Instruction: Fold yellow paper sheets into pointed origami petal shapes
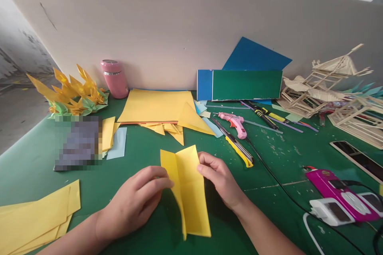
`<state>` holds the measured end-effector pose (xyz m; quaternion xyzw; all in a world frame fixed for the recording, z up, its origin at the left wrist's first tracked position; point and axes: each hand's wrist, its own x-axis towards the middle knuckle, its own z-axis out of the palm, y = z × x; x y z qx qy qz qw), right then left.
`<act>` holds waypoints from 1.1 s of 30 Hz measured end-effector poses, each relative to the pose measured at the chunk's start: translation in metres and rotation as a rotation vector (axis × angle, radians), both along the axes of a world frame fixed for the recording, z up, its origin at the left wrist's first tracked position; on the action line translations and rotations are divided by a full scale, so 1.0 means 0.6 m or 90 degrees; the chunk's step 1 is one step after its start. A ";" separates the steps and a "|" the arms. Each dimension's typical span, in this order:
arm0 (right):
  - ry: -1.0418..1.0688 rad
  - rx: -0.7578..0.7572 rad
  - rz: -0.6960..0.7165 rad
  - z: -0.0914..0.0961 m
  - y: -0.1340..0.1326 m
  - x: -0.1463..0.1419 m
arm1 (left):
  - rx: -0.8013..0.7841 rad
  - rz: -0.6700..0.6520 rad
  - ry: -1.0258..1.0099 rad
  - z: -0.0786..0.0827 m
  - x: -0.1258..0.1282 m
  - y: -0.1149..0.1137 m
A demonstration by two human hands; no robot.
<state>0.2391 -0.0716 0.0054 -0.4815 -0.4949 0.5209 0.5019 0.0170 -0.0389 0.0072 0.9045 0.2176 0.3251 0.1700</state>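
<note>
A sheet of yellow paper (194, 203), creased lengthwise and partly opened like a booklet, stands between my two hands above the green table. My left hand (142, 193) pinches its left edge, thumb hidden behind the fingers. On the opposite side, my right hand (220, 177) grips the upper right edge between thumb and fingers. A faint cross crease runs over the right half of the sheet. Beyond it lies a stack of larger yellow sheets (155, 105), with small folded yellow pieces (172, 128) at its front edge.
Cut yellow strips (36, 219) lie at the left front. To the right are a utility knife (239, 150), a pink glue gun (235, 123) with a trailing cord, and a magenta power strip (338, 191). Stick models (314, 91), a pink flask (115, 79) and paper flowers (74, 93) stand behind.
</note>
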 end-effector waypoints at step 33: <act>-0.443 0.079 -0.181 -0.023 0.009 0.022 | -0.107 -0.174 0.354 0.017 0.010 0.013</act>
